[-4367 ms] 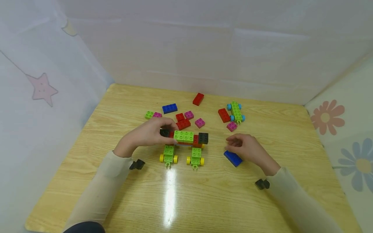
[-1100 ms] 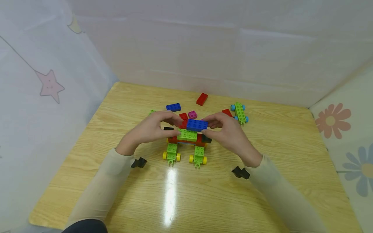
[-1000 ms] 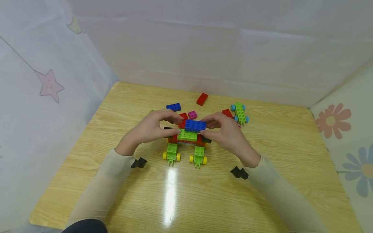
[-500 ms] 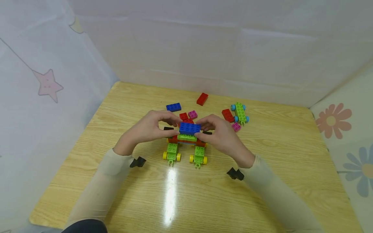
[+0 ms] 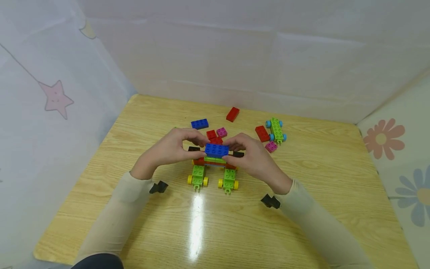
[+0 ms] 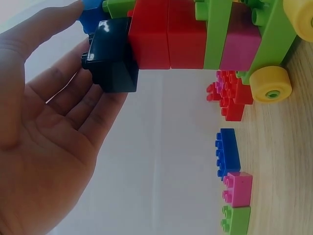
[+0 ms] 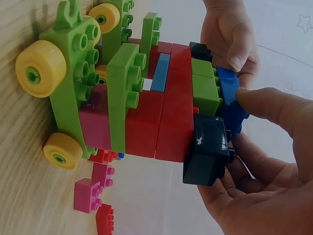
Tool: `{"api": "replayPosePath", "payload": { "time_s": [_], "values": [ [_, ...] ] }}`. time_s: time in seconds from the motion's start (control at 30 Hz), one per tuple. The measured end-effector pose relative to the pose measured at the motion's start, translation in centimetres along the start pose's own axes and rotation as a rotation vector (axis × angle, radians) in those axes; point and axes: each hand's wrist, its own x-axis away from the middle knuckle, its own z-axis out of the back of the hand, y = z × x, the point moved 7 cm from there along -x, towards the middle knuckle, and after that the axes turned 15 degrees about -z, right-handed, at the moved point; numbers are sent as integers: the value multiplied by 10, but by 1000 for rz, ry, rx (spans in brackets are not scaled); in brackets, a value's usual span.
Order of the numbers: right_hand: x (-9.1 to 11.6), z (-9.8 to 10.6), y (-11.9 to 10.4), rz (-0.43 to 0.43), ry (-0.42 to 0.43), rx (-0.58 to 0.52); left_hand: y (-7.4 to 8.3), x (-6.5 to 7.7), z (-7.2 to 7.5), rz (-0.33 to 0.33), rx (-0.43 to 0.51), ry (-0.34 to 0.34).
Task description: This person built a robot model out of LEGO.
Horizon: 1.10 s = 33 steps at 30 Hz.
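A blue eight-stud brick (image 5: pixel 216 150) sits on top of the lime green bricks (image 7: pixel 205 88) of a wheeled block build. My right hand (image 5: pixel 250 153) pinches its right end between thumb and fingers. At its left end are the thumb and fingertips of my left hand (image 5: pixel 171 149), pinching it too. Below come red bricks (image 7: pixel 175 107), with a black brick (image 6: pixel 115 49) at the left side and another black brick (image 7: pixel 210 142) at the right. Two green wheeled bases (image 5: pixel 198 177) with yellow wheels (image 7: pixel 41 71) carry the build on the table.
Behind the build lie a blue brick (image 5: pixel 199 123), red bricks (image 5: pixel 211 134) and a pink brick (image 5: pixel 221 132). Farther right are a red brick (image 5: pixel 262 133), a pink brick (image 5: pixel 271 146) and a green base with blue wheels (image 5: pixel 276 130). Another red brick (image 5: pixel 233 114) lies near the back edge.
My right hand has picked the blue brick off the table at the right, brought it left over the build and lowered it onto the green bricks. My left hand has stayed at the build.
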Motion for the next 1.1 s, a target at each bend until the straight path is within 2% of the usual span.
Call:
{"api": "replayPosePath", "payload": {
  "time_s": [0.37,1.1],
  "values": [
    [-1,-1,2,12,-18,17,0,0,-1,-12,6,-15],
    [-5,-4,8,-35,-56,-4,-1,1,-1,26,5,-26]
  ]
}}
